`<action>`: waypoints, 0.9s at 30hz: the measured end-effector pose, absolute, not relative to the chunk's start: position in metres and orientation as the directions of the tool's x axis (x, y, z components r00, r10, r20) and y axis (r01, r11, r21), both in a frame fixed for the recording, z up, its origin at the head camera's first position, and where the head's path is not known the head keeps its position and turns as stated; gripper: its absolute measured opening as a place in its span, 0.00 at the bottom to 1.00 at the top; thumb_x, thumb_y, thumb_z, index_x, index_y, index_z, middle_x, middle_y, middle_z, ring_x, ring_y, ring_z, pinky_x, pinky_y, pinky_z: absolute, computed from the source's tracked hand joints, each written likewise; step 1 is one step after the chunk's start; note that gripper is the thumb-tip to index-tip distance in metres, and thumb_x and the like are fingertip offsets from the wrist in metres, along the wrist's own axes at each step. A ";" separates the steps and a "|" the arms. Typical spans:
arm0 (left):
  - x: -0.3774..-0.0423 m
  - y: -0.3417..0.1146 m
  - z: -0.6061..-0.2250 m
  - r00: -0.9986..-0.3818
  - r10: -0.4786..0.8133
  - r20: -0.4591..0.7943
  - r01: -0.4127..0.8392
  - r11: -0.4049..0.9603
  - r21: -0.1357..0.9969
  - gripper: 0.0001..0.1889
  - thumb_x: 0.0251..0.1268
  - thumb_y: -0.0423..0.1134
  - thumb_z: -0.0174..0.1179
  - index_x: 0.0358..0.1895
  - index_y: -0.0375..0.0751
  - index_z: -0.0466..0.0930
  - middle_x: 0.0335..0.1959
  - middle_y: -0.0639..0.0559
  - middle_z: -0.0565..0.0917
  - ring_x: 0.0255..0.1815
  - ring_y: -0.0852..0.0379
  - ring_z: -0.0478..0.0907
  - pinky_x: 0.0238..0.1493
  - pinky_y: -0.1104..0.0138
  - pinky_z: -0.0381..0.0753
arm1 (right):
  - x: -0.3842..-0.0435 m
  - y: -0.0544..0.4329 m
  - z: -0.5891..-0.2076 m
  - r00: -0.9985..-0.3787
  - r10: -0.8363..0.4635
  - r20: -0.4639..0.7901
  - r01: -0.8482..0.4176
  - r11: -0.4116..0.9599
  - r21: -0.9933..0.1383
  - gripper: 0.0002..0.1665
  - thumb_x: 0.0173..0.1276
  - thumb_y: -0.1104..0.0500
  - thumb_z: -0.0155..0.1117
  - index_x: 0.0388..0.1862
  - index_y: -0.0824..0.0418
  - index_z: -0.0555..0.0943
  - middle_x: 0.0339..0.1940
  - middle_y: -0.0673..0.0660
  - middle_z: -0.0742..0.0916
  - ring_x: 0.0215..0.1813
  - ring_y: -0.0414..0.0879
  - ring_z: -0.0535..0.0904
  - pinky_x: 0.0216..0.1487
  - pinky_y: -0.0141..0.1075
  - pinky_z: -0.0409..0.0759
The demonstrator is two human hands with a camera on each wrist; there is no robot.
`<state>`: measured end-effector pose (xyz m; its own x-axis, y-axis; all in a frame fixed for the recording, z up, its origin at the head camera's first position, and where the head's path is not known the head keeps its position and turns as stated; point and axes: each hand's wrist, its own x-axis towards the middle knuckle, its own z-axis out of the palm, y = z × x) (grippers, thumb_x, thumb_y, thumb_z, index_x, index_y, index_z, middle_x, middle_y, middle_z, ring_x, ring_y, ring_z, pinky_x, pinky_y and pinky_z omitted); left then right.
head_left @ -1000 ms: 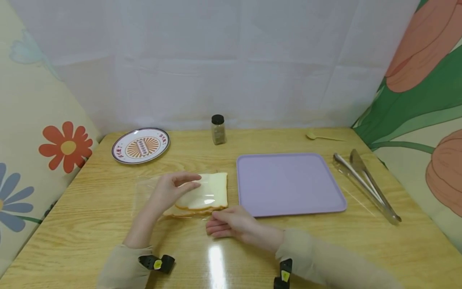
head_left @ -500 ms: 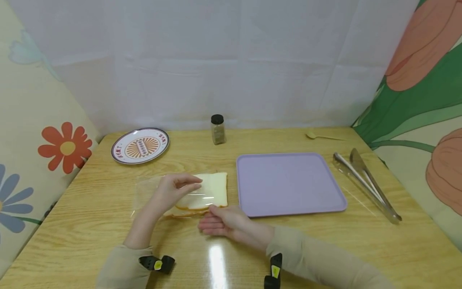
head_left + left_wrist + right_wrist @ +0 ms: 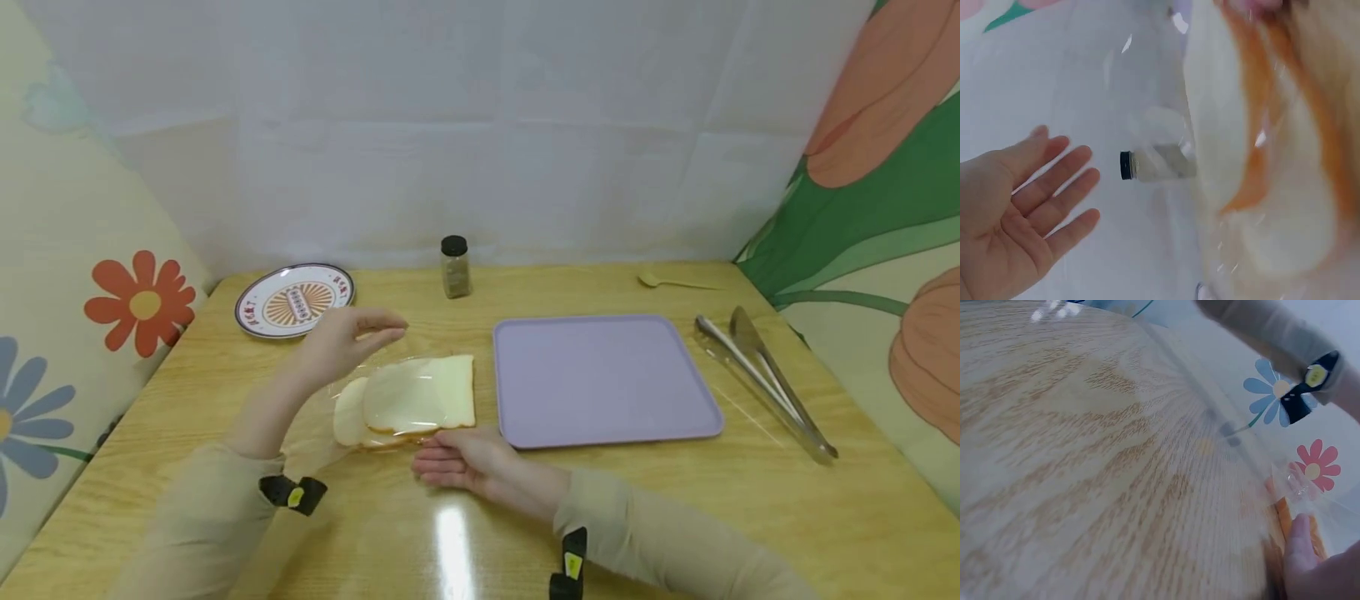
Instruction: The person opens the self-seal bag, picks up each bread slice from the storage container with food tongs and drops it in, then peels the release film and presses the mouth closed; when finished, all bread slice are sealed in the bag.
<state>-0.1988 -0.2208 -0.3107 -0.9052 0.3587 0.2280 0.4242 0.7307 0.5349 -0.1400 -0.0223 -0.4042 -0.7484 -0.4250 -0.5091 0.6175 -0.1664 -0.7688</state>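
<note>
Slices of bread [image 3: 420,392] in a clear plastic bag [image 3: 352,367] lie on the wooden table in the head view. They overlap, and the lower one shows at the left. My left hand [image 3: 341,342] is raised above and left of them. In the left wrist view this left hand [image 3: 1029,219] has its palm bare and its fingers loosely extended. At the near crust, my right hand [image 3: 480,467] lies palm partly up, thumb at the bread's edge and other fingers extended. The right wrist view shows a digit of this right hand [image 3: 1310,562] against the crust.
A lilac tray [image 3: 607,379] lies right of the bread, with metal tongs [image 3: 765,383] beyond it. At the back stand a black-capped jar [image 3: 455,271] and a small spoon [image 3: 675,282] lying flat. A patterned plate [image 3: 262,310] is back left, partly behind my left hand.
My left hand has risen off the bagged bread and moved up and left, uncovering the lower slice. My right hand slid slightly left along the near crust, then stayed there.
</note>
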 end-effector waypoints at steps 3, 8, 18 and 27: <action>-0.215 -0.220 -0.302 -0.886 0.440 0.144 0.458 0.783 0.421 0.11 0.66 0.35 0.57 0.45 0.31 0.82 0.44 0.37 0.85 0.47 0.40 0.81 0.52 0.49 0.79 | -0.139 -0.021 -0.404 -0.739 -0.431 -0.518 0.625 -0.152 -0.765 0.16 0.70 0.65 0.51 0.50 0.75 0.76 0.47 0.71 0.84 0.47 0.56 0.85 0.50 0.43 0.83; -0.240 -0.213 -0.312 -0.812 0.583 0.034 0.563 0.767 0.307 0.07 0.62 0.31 0.58 0.34 0.30 0.83 0.32 0.40 0.86 0.36 0.46 0.82 0.44 0.54 0.82 | -0.140 -0.019 -0.403 -0.731 -0.438 -0.523 0.632 -0.146 -0.761 0.16 0.70 0.66 0.51 0.49 0.76 0.77 0.47 0.72 0.84 0.47 0.57 0.85 0.51 0.43 0.83; -0.256 -0.201 -0.338 -0.729 0.680 -0.079 0.633 0.714 0.299 0.11 0.58 0.24 0.55 0.19 0.33 0.76 0.16 0.53 0.74 0.20 0.64 0.64 0.24 0.73 0.65 | -0.139 -0.020 -0.404 -0.731 -0.449 -0.514 0.625 -0.140 -0.768 0.15 0.69 0.66 0.52 0.48 0.76 0.77 0.45 0.73 0.84 0.44 0.56 0.85 0.51 0.43 0.83; -0.256 -0.204 -0.342 -0.735 0.677 0.031 0.653 0.696 0.297 0.06 0.52 0.25 0.62 0.21 0.35 0.81 0.20 0.49 0.81 0.23 0.60 0.73 0.27 0.70 0.75 | -0.140 -0.014 -0.403 -0.751 -0.444 -0.488 0.588 -0.116 -0.800 0.15 0.68 0.66 0.53 0.48 0.76 0.77 0.39 0.69 0.86 0.37 0.49 0.87 0.49 0.42 0.84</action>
<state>-0.2557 -0.2041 -0.3420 -0.7354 0.6769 0.0314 0.6535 0.6961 0.2973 -0.1402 -0.0143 -0.4034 -0.7514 -0.4442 -0.4879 0.5883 -0.1160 -0.8003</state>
